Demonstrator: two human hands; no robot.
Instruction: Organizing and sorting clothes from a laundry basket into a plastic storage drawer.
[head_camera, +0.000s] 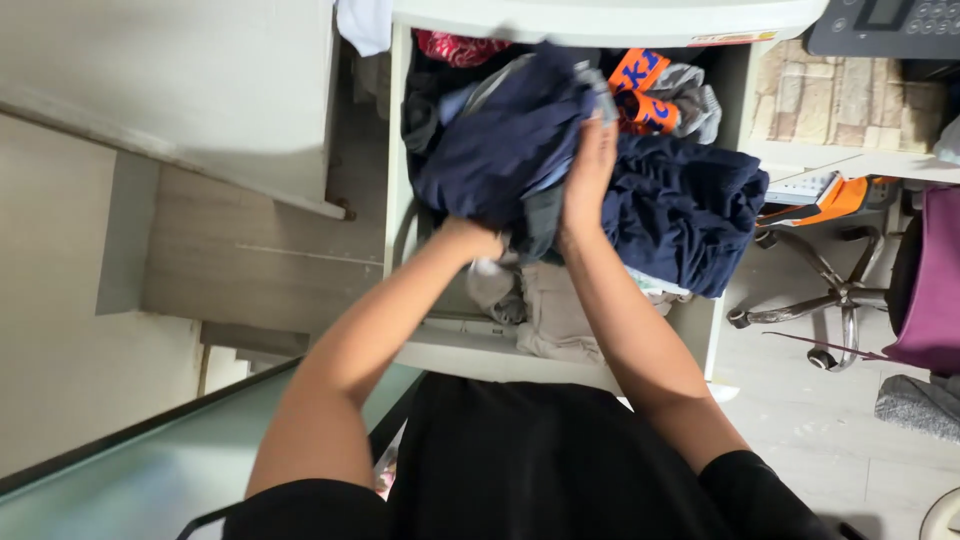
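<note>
An open white drawer is full of folded clothes. My left hand is under a bundle of dark navy clothes, its fingers hidden beneath the fabric. My right hand presses flat on the bundle's right side. Both hands hold the bundle above the drawer. A second dark blue garment lies to the right in the drawer. Beige and grey clothes lie near the drawer front. An orange and blue item sits at the back.
A chrome swivel chair base stands on the tiled floor at right, with a purple cloth beside it. A glass-topped surface is at lower left. White furniture stands at upper left.
</note>
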